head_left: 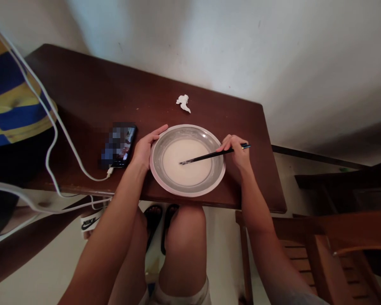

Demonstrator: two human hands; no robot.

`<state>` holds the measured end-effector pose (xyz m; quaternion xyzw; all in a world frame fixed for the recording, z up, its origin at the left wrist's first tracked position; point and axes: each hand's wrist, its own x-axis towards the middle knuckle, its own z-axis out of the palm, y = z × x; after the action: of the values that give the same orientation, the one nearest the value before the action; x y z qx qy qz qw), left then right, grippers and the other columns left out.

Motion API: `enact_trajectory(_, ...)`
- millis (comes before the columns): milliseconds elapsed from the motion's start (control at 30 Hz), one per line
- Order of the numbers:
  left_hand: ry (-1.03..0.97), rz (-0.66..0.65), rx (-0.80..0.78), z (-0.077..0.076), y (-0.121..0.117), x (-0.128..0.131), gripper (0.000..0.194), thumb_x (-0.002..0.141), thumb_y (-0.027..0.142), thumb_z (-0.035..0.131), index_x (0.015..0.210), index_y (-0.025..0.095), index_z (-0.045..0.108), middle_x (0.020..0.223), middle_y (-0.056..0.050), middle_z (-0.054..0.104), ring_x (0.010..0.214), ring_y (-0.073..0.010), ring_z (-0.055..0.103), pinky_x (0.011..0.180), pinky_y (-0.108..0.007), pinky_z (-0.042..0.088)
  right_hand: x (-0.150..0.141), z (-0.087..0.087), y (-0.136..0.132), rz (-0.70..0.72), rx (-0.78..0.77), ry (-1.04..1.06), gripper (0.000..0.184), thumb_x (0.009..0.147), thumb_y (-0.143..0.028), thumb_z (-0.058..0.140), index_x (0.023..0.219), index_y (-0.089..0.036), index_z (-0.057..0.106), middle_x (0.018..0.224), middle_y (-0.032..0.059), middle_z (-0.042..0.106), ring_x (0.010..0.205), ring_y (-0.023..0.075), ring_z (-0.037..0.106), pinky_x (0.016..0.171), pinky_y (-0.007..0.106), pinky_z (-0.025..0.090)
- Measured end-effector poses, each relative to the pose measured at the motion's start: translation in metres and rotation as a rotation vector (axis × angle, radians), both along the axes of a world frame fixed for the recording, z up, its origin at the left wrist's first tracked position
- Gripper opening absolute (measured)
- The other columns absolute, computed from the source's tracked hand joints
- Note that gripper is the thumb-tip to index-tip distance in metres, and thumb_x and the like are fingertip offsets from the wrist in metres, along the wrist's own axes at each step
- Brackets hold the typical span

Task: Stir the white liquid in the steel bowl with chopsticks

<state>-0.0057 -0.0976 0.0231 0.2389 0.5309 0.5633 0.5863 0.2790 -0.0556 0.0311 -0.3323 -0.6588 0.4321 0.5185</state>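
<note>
A wide, shallow metal bowl (190, 192) stands on the dark wooden table near its front edge. Milky white liquid (184, 173) covers its bottom. Around the bowl's left side, my left hand (144, 148) grips the rim, with fingers stretched along the outside; part of the grip is hidden. Over the right rim, my right hand (237, 150) is closed on dark chopsticks (206, 156). They slant down to the left, and their whitened tips reach the liquid near the middle of the bowl.
Behind the bowl lies a crumpled white tissue (184, 103). A phone (123, 144) with a white charging cable (79, 163) is left of my left hand. Another person in a striped shirt (9, 101) is at the far left. Right stands a wooden chair (327, 258); a wall rises behind.
</note>
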Motion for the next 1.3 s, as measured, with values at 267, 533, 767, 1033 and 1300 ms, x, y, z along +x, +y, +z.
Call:
enact_trajectory(267, -0.007, 0.019, -0.026, 0.005, 0.001, 0.001, 0.063, 0.071, 0.022, 0.05, 0.131, 0.013, 0.067, 0.108, -0.008, 0.076, 0.102, -0.0248, 0.069, 0.102, -0.041, 0.052, 0.005, 0.0, 0.006, -0.171, 0.051, 0.116, 0.05, 0.092, -0.052, 0.056, 0.051, -0.025, 0.059, 0.054, 0.0002, 0.068, 0.054, 0.0149, 0.059, 0.063, 0.035, 0.047)
enact_trajectory(533, 0.067, -0.002, 0.029, 0.004, -0.001, 0.001, 0.06, 0.072, 0.028, 0.053, 0.128, 0.015, 0.069, 0.116, -0.008, 0.075, 0.113, -0.0284, 0.066, 0.106, -0.043, 0.05, -0.001, 0.001, -0.001, -0.016, 0.002, -0.07, 0.04, 0.09, -0.05, 0.061, 0.06, -0.025, 0.066, 0.066, 0.002, 0.074, 0.069, 0.0182, 0.067, 0.071, 0.037, 0.051)
enact_trajectory(767, 0.103, 0.012, 0.025, 0.006, -0.001, 0.002, 0.054, 0.071, 0.03, 0.058, 0.121, 0.017, 0.073, 0.119, -0.006, 0.074, 0.118, -0.0293, 0.064, 0.109, -0.043, 0.047, 0.004, 0.0, 0.007, -0.152, 0.049, 0.113, 0.053, 0.091, -0.056, 0.055, 0.047, -0.025, 0.056, 0.048, 0.0001, 0.064, 0.049, 0.0148, 0.052, 0.061, 0.035, 0.045)
enact_trajectory(1033, 0.153, -0.02, 0.052, 0.005, 0.007, -0.001, 0.053, 0.074, 0.034, 0.056, 0.12, 0.015, 0.073, 0.118, -0.008, 0.075, 0.117, -0.0302, 0.064, 0.105, -0.043, 0.048, 0.001, -0.001, 0.003, -0.123, 0.002, -0.011, 0.046, 0.089, -0.055, 0.059, 0.056, -0.025, 0.063, 0.062, 0.0012, 0.071, 0.063, 0.0173, 0.063, 0.07, 0.037, 0.05)
enact_trajectory(1300, 0.213, -0.033, 0.074, 0.001, 0.012, -0.001, 0.05, 0.074, 0.034, 0.057, 0.117, 0.017, 0.075, 0.122, -0.007, 0.074, 0.12, -0.0314, 0.062, 0.106, -0.043, 0.048, -0.001, -0.005, 0.003, -0.026, -0.029, -0.033, 0.05, 0.088, -0.059, 0.058, 0.052, -0.026, 0.062, 0.053, 0.0018, 0.067, 0.062, 0.0187, 0.06, 0.068, 0.038, 0.05)
